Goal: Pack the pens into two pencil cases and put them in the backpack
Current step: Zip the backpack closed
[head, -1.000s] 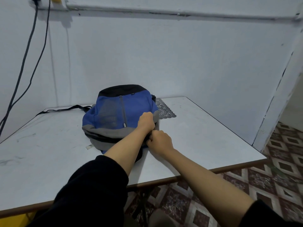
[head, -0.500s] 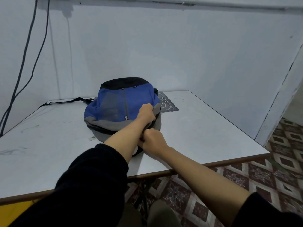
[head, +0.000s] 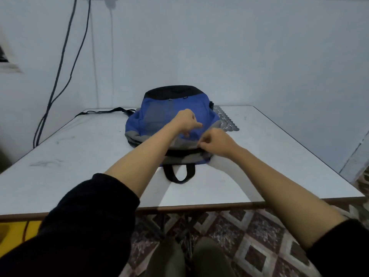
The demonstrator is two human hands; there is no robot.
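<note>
A blue, grey and black backpack (head: 159, 114) lies flat on the white table (head: 79, 156), its black carry loop (head: 179, 173) pointing toward me. My left hand (head: 186, 121) rests on the blue front panel with its fingers loosely curled. At the grey band near the bag's top edge, my right hand (head: 216, 143) pinches something small, which looks like the zipper pull. No pens or pencil cases are visible.
A grey lace-patterned mat (head: 225, 120) lies behind the backpack on the right. A black strap (head: 103, 111) trails left from the bag. Dark cables (head: 60, 72) hang down the wall at the left. The near table edge (head: 199, 206) is brown, above a patterned floor.
The view has shifted, bringing the carry loop into sight. My left hand moved up onto the blue panel and my right hand moved right along the bag's top edge, away from the left.
</note>
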